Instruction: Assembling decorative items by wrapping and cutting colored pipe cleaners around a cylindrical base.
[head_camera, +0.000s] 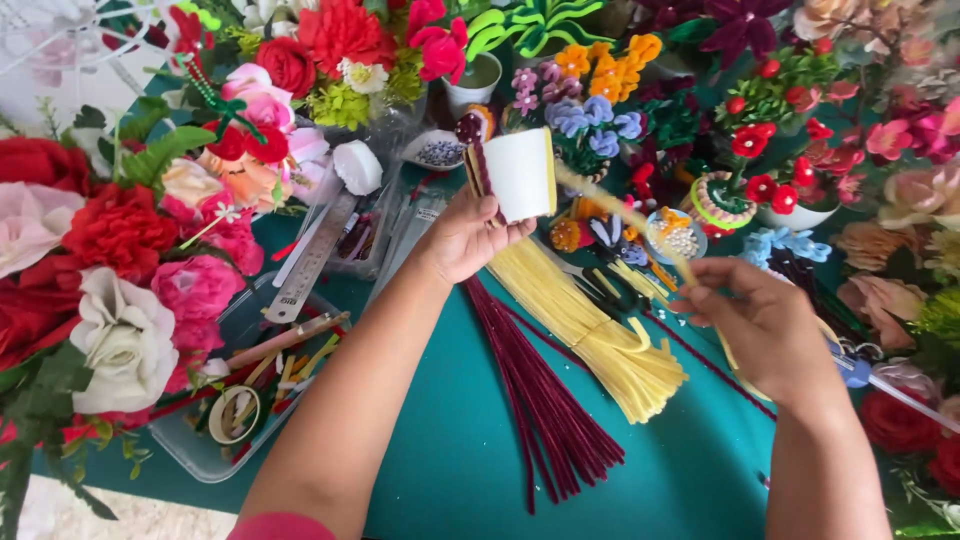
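Bare teal table (450, 470) lies open below the yellow stem bundle (590, 335), between the forearms; the maroon stem bundle (545, 410) crosses left of it, a clear plastic tray (215, 455) blocks farther left, and craft flowers (130, 230) crowd above and right

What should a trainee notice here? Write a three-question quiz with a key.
1. True or false: the left hand holds a small white paper cup.
2. Which bundle lies nearer the right hand: A) dark red fuzzy stems B) pale yellow fuzzy stems?
3. Fill in: the teal table cover also bears a clear plastic ____ of tools.

Key: 1 true; 2 B; 3 tray.
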